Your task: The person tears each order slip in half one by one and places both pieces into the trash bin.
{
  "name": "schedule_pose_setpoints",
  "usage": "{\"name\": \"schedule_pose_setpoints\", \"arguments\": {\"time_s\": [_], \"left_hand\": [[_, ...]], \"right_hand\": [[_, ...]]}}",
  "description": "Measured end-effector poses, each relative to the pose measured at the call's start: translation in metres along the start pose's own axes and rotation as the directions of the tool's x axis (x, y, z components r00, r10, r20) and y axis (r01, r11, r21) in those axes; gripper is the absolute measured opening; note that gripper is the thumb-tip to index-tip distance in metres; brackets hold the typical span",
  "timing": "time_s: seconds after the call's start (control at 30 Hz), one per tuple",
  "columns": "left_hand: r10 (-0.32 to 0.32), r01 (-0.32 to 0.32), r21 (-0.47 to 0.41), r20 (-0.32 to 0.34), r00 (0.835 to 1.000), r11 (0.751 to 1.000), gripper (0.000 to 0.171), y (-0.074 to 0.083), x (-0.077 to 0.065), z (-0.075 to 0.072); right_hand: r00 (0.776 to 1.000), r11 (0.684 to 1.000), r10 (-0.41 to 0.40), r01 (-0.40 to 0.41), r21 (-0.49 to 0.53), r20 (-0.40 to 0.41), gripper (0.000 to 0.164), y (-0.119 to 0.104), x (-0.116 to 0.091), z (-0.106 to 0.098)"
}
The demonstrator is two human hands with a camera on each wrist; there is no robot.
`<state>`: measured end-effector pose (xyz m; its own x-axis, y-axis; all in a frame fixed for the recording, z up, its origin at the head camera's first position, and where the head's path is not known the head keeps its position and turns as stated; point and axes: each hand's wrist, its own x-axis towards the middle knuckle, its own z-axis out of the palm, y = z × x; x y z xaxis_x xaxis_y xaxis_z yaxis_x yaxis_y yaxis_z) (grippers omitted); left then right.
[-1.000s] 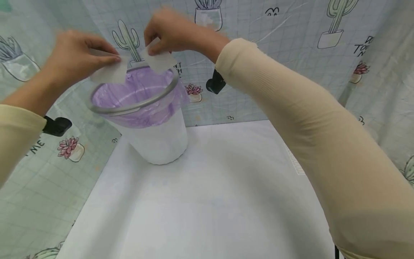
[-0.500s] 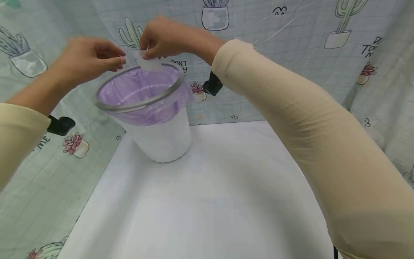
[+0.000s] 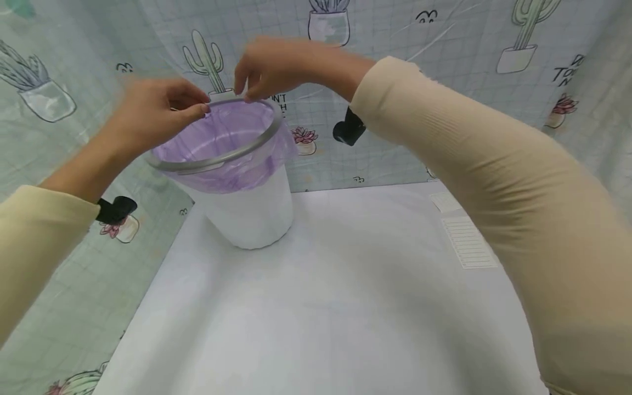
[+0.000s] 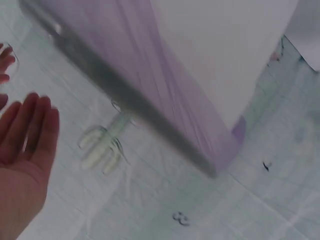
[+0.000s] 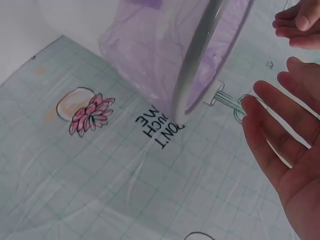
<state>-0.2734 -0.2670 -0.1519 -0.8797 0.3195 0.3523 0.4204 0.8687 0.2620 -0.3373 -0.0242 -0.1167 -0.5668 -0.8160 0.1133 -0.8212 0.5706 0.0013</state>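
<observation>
Table [image 3: 316, 318]: white bin [image 3: 249, 219], purple liner [image 3: 217, 134], grey rim [image 3: 242, 152], just below both hands' fingers.
Left hand [image 3: 153, 109]: fingers [image 4: 40, 127] loosely extended, near together. Right hand [image 3: 276, 66]: fingers [image 5: 275, 125] apart, slightly bent, clear of the rim.

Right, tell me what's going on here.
A person's left hand and right hand are up by the mouth of a white bin. Both look open, with nothing visible in either. The bin stands toward the far left of the white table, with a purple liner hanging over its grey rim. At the right, a lined paper lies partly behind the right sleeve.
</observation>
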Motion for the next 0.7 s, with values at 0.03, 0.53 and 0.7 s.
{"name": "schedule_pose_setpoints", "arguments": {"time_s": [0.03, 0.53, 0.7], "left_hand": [[0.008, -0.008, -0.015, -0.016, 1.0, 1.0, 0.033, 0.005, -0.003, 0.004], [0.232, -0.24, -0.015, -0.199, 0.952, 0.971, 0.026, 0.043, -0.044, 0.037], [0.332, -0.339, 0.018, -0.251, 0.909, 0.941, 0.022, 0.053, -0.054, 0.048]], "right_hand": [[1.0, 1.0, -0.005, 0.005, -0.004, -0.001, 0.034, 0.001, -0.007, 0.0], [0.995, 0.995, 0.097, -0.097, 0.036, 0.0, 0.022, 0.024, -0.166, 0.02], [0.984, 0.984, 0.172, -0.169, 0.057, -0.051, 0.022, 0.031, -0.207, 0.045]]}}
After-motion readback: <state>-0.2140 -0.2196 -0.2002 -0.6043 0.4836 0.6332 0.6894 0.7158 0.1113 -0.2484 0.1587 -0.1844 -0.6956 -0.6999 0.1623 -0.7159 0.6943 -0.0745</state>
